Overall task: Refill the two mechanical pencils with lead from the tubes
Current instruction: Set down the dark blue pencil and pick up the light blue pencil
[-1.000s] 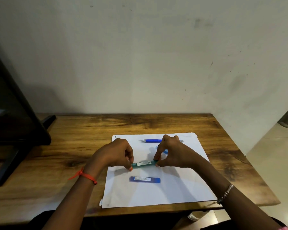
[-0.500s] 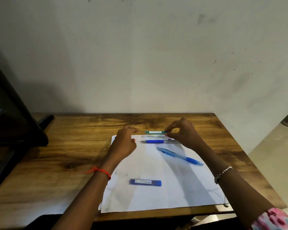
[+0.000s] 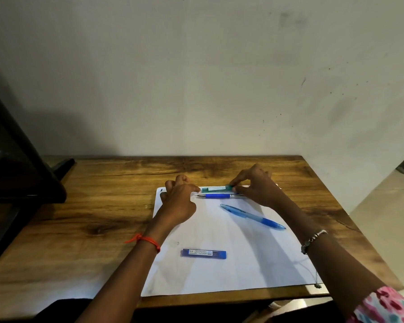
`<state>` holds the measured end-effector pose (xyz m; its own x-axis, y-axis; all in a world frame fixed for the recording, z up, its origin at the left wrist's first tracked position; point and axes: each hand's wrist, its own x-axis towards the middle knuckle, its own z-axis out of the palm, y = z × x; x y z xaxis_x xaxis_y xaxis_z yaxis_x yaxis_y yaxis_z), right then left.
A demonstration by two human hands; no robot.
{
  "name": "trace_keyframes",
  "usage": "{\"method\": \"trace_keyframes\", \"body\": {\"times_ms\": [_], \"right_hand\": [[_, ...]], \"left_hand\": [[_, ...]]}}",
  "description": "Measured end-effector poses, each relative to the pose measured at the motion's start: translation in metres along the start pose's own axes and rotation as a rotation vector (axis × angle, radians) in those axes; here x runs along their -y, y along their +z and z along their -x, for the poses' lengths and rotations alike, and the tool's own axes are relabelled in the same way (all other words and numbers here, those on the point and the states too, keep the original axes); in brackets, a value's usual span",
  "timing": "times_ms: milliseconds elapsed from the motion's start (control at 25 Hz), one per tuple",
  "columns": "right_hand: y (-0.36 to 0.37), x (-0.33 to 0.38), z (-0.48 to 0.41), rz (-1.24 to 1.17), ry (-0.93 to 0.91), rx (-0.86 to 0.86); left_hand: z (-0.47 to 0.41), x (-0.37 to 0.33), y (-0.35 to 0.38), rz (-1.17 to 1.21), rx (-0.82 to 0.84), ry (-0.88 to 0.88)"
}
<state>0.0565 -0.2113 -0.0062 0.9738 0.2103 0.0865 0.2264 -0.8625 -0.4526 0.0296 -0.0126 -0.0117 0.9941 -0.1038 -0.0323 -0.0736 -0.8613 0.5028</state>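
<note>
Blue tube [image 3: 204, 253] on paper [image 3: 219, 278], dark stand [image 3: 12, 201] left

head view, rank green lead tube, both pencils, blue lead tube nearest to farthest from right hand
1. green lead tube, pinched by the right hand, far side.
2. dark blue pencil, right beside that tube.
3. light blue pencil, centre right.
4. blue lead tube, near left.

Dim, soft indoor light in a wide-angle view.
The paper [image 3: 219, 273] is the brightest patch, and a faint grey shadow lies on it just left of the right forearm [image 3: 329, 255]. The wall [image 3: 196, 78] darkens leftward, where a black stand [image 3: 21, 183] sinks into shade. The counter [image 3: 91, 229] sides splay outward.
</note>
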Motion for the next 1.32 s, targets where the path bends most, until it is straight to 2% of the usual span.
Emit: {"method": "trace_keyframes", "body": {"times_ms": [280,440,520,600,720,840,1000,1080,1160,1240,1320], "right_hand": [[0.001,0.000,0.000,0.037,-0.019,0.019],[-0.007,0.008,0.008,-0.047,-0.016,-0.044],[-0.011,0.013,0.019,-0.027,-0.043,0.027],[-0.010,0.019,0.032,0.098,-0.054,0.132],[-0.006,0.027,0.044,0.177,-0.028,0.173],[-0.007,0.031,0.054,0.055,0.046,0.171],[-0.009,0.029,0.063,-0.090,0.050,0.137],[-0.012,0.035,0.067,-0.292,0.067,0.050],[-0.018,0.046,0.069,-0.631,0.107,-0.057],[-0.019,0.056,0.069,-0.900,0.132,-0.137],[-0.016,0.062,0.067,-1.003,0.182,-0.178]], "left_hand": [[-0.002,0.001,-0.001,-0.011,0.009,-0.004],[-0.001,0.003,-0.008,0.068,-0.073,-0.027],[0.000,0.003,-0.009,0.151,-0.167,0.013],[0.003,0.000,-0.011,0.228,-0.219,0.073],[0.011,-0.007,-0.014,0.297,-0.195,0.131],[0.022,-0.008,-0.014,0.322,-0.123,0.160],[0.031,-0.008,-0.011,0.375,0.029,0.126],[0.034,-0.010,-0.013,0.606,0.128,0.061],[0.038,-0.016,-0.017,0.869,0.254,0.005],[0.040,-0.022,-0.023,1.004,0.322,0.022],[0.042,-0.026,-0.031,1.057,0.304,0.063]]}}
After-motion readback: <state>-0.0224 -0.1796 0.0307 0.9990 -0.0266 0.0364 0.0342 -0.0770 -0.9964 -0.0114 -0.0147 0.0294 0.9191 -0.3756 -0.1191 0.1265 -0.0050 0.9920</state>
